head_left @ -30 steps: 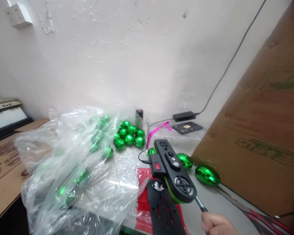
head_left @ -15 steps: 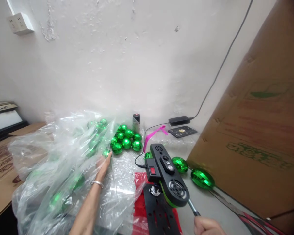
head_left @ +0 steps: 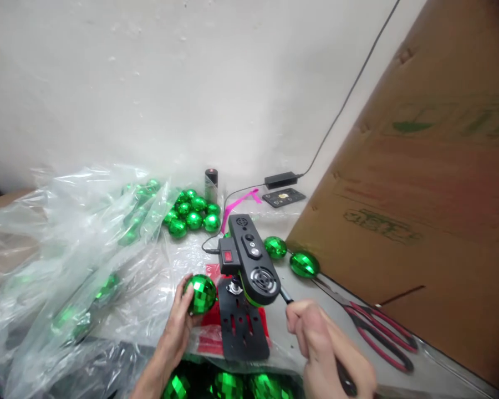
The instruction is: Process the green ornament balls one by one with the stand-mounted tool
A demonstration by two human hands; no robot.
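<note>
A shiny green faceted ball (head_left: 202, 293) is held in my left hand (head_left: 182, 310), just left of a black machine (head_left: 253, 252) with round vents and a red switch. My right hand (head_left: 322, 343) is wrapped round the black handle (head_left: 346, 379) of a metal-shafted tool whose shaft meets the machine's right side. Under the machine is a slotted black plate (head_left: 243, 332) on red material (head_left: 210, 332). Two green balls lie right of the machine, one of them a larger ball (head_left: 304, 264).
Clear plastic sheeting (head_left: 79, 233) with green balls covers the left. A green ball cluster (head_left: 194, 220) sits beside a dark can (head_left: 211, 185). Red-black scissors (head_left: 382, 332) lie by a big cardboard box (head_left: 419, 183). More balls (head_left: 228, 385) show at the bottom edge.
My left hand has moved from the plastic and ball pile toward me and now holds a green ball. The view has shifted right and down, showing the scissors and more of my right hand.
</note>
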